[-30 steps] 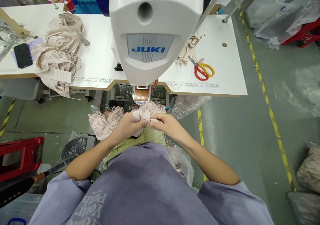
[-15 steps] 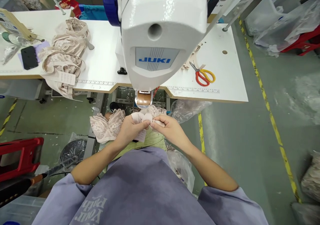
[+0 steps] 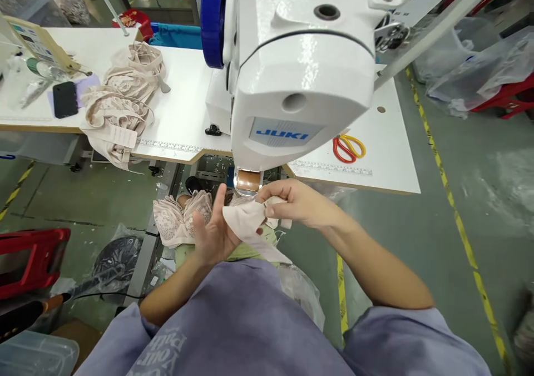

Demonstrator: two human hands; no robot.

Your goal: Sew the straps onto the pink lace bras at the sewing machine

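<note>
A pale pink fabric piece [image 3: 246, 223] is held in front of my lap, just below the brown foot end [image 3: 247, 180] of a white JUKI sewing machine [image 3: 300, 81]. My right hand [image 3: 300, 202] is closed, pinching the top edge of the fabric. My left hand [image 3: 214, 231] lies under the cloth with its fingers stretched out and one finger pointing up. More pink lace garment [image 3: 177, 220] bunches to the left of my left hand.
The white sewing table [image 3: 387, 159] carries red-and-yellow scissors [image 3: 349, 147] on the right, a pile of pink lace garments [image 3: 120, 100] and a black phone [image 3: 65, 99] on the left. A red stool [image 3: 29, 259] and plastic bags stand on the green floor.
My left hand has let go its pinch and spread flat under the cloth. My right hand has lifted the fabric edge slightly right. The view has tilted up, showing more of the machine.
</note>
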